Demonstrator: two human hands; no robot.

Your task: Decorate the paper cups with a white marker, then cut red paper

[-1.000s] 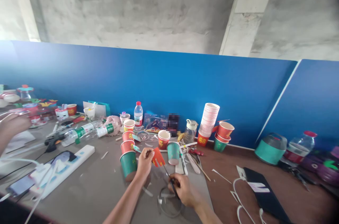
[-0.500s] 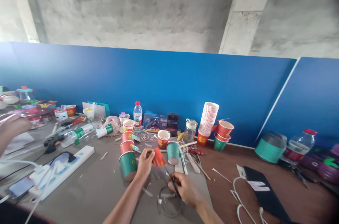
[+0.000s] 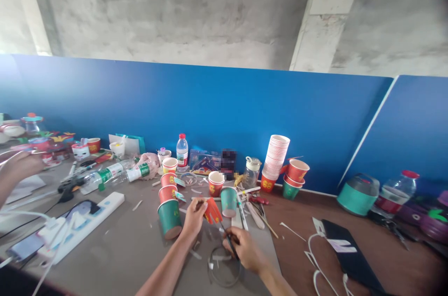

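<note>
My left hand (image 3: 196,215) is closed, pinching the upper left edge of a small red paper piece (image 3: 213,210) with yellow marks. Slits divide its lower side into strips. In my right hand (image 3: 241,243) is a pair of dark scissors (image 3: 229,243), its thin blades pointing up and left to the lower edge of the paper. My fingers hide part of the handles. A green paper cup (image 3: 229,202) stands just behind the paper. Beneath the scissors a coiled grey cable (image 3: 224,282) lies on the table.
Stacked paper cups lean left of my left hand, ending in a green cup (image 3: 169,219). A tall stack of white cups (image 3: 276,156) stands at the back right. A power strip (image 3: 87,226) and plastic bottles (image 3: 108,172) lie left. Another person's hand (image 3: 26,165) shows at the far left.
My left hand and the red paper have shifted slightly right and down, and the paper has turned a little. My right hand with the scissors stays almost in place.
</note>
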